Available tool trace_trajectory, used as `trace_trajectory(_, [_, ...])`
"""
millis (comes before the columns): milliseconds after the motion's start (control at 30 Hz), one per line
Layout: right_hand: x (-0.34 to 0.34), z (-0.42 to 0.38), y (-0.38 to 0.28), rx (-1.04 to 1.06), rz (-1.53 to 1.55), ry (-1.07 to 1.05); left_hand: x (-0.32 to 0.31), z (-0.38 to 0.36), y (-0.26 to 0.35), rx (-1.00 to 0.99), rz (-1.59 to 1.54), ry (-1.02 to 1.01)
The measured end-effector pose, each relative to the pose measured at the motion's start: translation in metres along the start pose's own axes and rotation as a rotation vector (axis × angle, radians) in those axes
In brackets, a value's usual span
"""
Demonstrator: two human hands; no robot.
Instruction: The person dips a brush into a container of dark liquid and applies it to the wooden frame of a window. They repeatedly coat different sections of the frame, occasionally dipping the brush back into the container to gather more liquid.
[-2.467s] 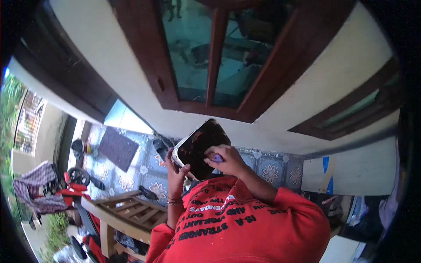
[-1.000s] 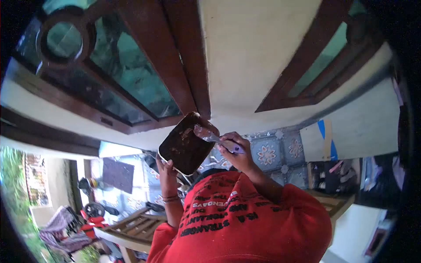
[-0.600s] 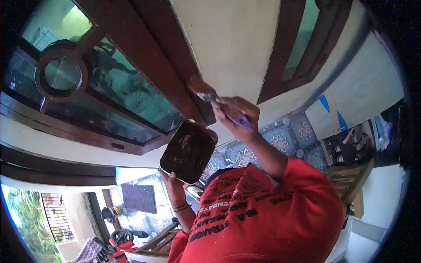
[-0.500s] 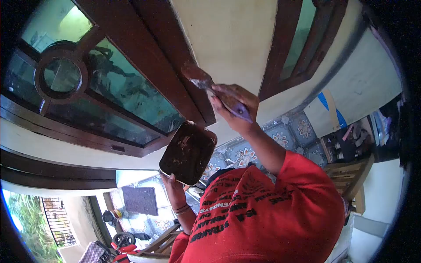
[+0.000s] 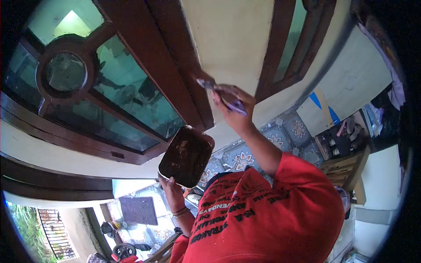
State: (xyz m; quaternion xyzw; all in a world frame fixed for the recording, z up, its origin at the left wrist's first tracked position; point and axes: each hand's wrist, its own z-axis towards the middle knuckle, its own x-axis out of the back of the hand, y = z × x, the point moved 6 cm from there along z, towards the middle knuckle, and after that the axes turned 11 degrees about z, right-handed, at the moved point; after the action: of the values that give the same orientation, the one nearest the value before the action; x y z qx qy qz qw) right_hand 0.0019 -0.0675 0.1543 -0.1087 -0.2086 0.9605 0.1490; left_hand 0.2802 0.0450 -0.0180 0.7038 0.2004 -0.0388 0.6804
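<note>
My right hand (image 5: 239, 105) is closed round the purple handle of a paintbrush (image 5: 226, 95). The brush's bristles lie against the dark brown wooden window frame (image 5: 186, 74), near its edge by the cream wall; they blend into the brown there. Lower down, my left hand (image 5: 172, 188) grips a rectangular tub (image 5: 187, 158) by its lower left edge, with the thumb over the rim. Dark brown paint coats the inside of the tub, which is tilted so that its opening faces me.
Glass panes with a round wooden ring (image 5: 66, 73) fill the frame at left. A second brown frame (image 5: 280, 57) stands across the cream wall (image 5: 230, 39). Below are patterned floor tiles (image 5: 243, 160), a dark mat (image 5: 138, 210), a wooden chair (image 5: 348, 171) and a shoe rack (image 5: 344, 136).
The brush has turned slightly and its tip has shifted right and down along the frame edge. The tub stays nearly in place while the whole view has tilted a little.
</note>
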Motion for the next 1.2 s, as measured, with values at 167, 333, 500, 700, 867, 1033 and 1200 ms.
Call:
trace_trajectory(167, [-0.002,0.002,-0.006,-0.065,-0.032,-0.028,0.005,0.002,0.000,-0.001,0.002,-0.001])
trace_trajectory(333, [-0.001,-0.008,0.012,-0.094,-0.023,0.001,0.005,0.001,0.003,-0.004,0.001,-0.020])
trace_trajectory(500, [-0.002,-0.020,0.010,-0.175,0.012,-0.005,0.009,0.001,0.000,0.010,-0.029,0.018])
trace_trajectory(700, [-0.004,-0.034,0.021,-0.199,-0.025,-0.046,0.015,0.009,-0.007,-0.006,0.012,0.015])
trace_trajectory(867, [0.001,-0.043,0.019,-0.261,0.021,-0.027,0.008,0.005,-0.004,0.018,-0.043,0.041])
trace_trajectory(1033, [-0.006,-0.029,0.018,-0.204,-0.019,-0.034,0.014,0.008,-0.008,0.021,-0.003,0.034])
trace_trajectory(1200, [-0.001,-0.081,0.037,-0.415,-0.041,-0.159,0.018,0.009,-0.008,-0.022,-0.041,0.060])
